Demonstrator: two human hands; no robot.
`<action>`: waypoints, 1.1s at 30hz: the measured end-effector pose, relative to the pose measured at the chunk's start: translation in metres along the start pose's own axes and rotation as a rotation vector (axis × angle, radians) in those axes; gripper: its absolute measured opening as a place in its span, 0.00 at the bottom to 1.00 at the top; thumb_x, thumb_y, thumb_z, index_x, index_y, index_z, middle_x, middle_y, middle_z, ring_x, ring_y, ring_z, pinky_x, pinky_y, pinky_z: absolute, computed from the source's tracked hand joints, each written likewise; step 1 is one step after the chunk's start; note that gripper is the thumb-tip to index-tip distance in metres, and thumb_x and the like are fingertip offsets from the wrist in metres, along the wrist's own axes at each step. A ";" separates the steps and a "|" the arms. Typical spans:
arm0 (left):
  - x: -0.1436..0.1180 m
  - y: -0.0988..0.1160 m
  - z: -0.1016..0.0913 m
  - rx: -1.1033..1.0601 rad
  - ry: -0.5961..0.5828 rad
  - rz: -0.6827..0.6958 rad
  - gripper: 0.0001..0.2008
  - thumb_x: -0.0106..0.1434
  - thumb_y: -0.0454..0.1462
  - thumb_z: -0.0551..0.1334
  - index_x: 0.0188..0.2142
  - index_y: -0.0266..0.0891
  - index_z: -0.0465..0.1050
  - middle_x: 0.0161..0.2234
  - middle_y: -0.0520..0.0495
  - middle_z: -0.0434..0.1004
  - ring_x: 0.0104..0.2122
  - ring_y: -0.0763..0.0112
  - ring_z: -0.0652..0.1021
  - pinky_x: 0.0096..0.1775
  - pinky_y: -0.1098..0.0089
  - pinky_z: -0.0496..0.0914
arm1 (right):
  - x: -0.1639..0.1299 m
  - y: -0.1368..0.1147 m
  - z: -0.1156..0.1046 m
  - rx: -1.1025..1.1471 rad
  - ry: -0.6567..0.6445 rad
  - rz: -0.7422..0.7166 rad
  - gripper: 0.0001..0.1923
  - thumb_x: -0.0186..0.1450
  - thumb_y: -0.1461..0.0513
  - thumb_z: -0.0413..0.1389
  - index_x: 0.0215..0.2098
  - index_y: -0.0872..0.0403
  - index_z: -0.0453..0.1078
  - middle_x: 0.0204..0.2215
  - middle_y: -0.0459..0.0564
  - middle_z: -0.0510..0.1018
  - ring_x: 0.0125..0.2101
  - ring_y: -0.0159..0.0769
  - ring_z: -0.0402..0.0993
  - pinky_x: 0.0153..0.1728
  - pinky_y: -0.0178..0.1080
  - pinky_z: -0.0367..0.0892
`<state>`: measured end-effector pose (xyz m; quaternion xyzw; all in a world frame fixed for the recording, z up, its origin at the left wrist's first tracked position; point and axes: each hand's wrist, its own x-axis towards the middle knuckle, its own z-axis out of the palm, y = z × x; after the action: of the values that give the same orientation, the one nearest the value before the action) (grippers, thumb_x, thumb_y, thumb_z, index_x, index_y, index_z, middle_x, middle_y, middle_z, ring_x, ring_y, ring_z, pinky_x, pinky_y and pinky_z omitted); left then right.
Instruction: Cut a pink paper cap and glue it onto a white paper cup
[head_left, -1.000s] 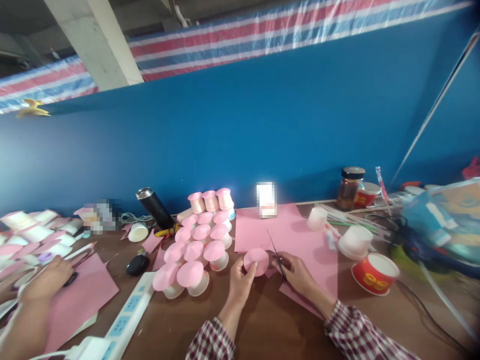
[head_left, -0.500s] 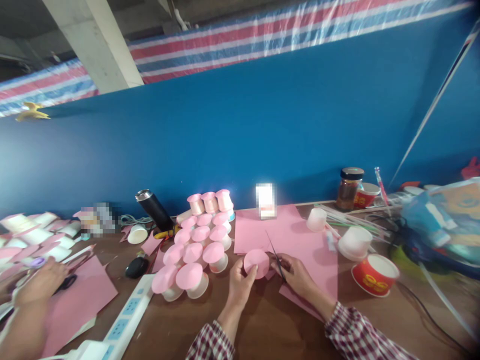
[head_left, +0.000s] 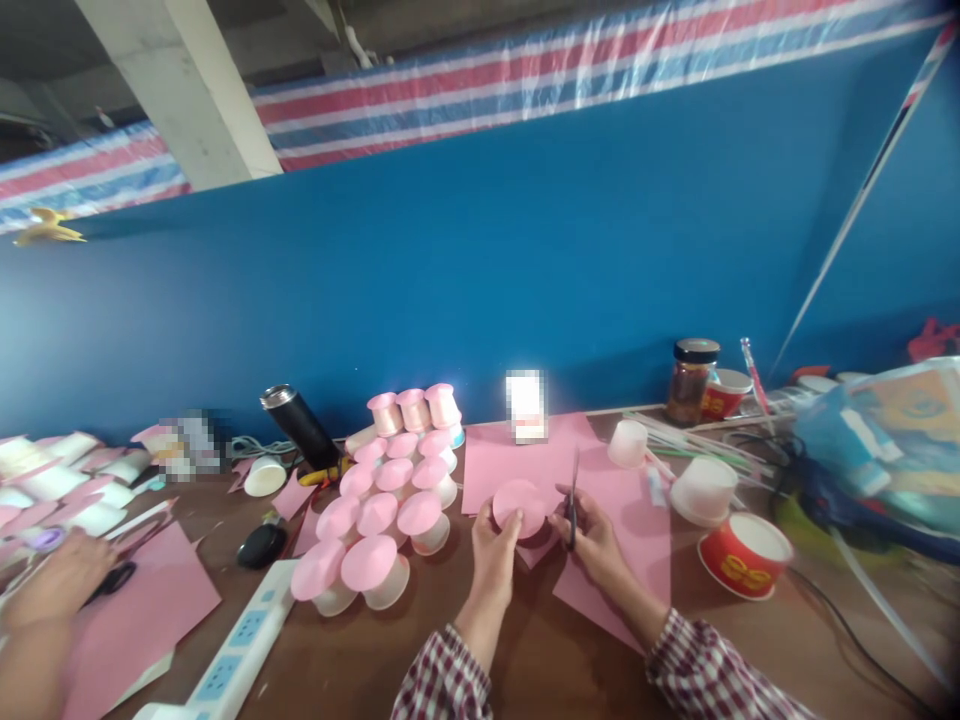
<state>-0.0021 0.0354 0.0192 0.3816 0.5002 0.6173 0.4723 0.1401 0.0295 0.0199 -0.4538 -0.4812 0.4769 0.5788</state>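
My left hand (head_left: 494, 545) pinches a round pink paper disc (head_left: 519, 505) just above the brown table. My right hand (head_left: 592, 537) grips a pair of scissors (head_left: 572, 493), blades pointing up and away, close to the disc's right edge. Under both hands lies a large pink paper sheet (head_left: 607, 500). To the left of my left hand stands a cluster of several white cups topped with pink discs (head_left: 379, 520).
Another person's hand (head_left: 56, 580) rests on pink paper at the far left beside scissors. A white power strip (head_left: 232, 655), a black flask (head_left: 300, 425), a red paper bowl (head_left: 742, 555), white cups (head_left: 701, 487), a jar (head_left: 688, 380) and straws crowd the table. A blue wall runs behind.
My right hand has swung the scissors from a leftward slant to nearly upright. The disc has lifted slightly. The other person's hand has slid further left.
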 end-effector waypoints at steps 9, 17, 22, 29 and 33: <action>0.005 -0.008 0.009 -0.245 -0.180 -0.089 0.17 0.52 0.41 0.67 0.39 0.32 0.73 0.33 0.42 0.79 0.33 0.64 0.78 0.37 0.65 0.71 | 0.007 -0.001 -0.001 0.141 0.107 0.074 0.27 0.48 0.55 0.66 0.43 0.54 0.67 0.25 0.44 0.69 0.24 0.31 0.66 0.24 0.34 0.64; 0.005 -0.001 0.003 -0.407 -0.282 -0.185 0.11 0.50 0.39 0.68 0.31 0.35 0.72 0.28 0.47 0.78 0.30 0.67 0.78 0.37 0.66 0.70 | 0.002 -0.008 0.003 0.199 0.101 0.142 0.24 0.54 0.53 0.63 0.46 0.53 0.66 0.22 0.42 0.68 0.18 0.27 0.61 0.16 0.31 0.56; 0.008 -0.010 0.001 -0.269 -0.259 -0.115 0.13 0.52 0.39 0.67 0.34 0.33 0.73 0.31 0.44 0.78 0.30 0.68 0.77 0.36 0.68 0.69 | 0.003 -0.008 0.002 0.149 0.082 0.099 0.24 0.55 0.52 0.62 0.47 0.53 0.67 0.22 0.42 0.67 0.18 0.27 0.60 0.17 0.31 0.57; 0.012 -0.016 0.000 -0.235 -0.168 -0.128 0.20 0.51 0.39 0.67 0.42 0.32 0.72 0.35 0.42 0.78 0.34 0.65 0.77 0.38 0.67 0.70 | 0.007 0.003 0.000 0.120 0.127 0.058 0.28 0.49 0.55 0.66 0.46 0.53 0.68 0.22 0.41 0.67 0.19 0.26 0.60 0.18 0.31 0.57; 0.014 -0.015 0.000 -0.255 -0.124 -0.133 0.24 0.50 0.40 0.68 0.46 0.32 0.70 0.38 0.39 0.78 0.36 0.63 0.77 0.40 0.65 0.70 | 0.009 0.004 0.000 0.165 0.138 0.099 0.29 0.48 0.55 0.67 0.46 0.53 0.68 0.23 0.41 0.68 0.20 0.26 0.60 0.19 0.31 0.57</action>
<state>-0.0022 0.0495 0.0043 0.3219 0.4118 0.6185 0.5868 0.1402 0.0385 0.0174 -0.4596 -0.3766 0.5104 0.6216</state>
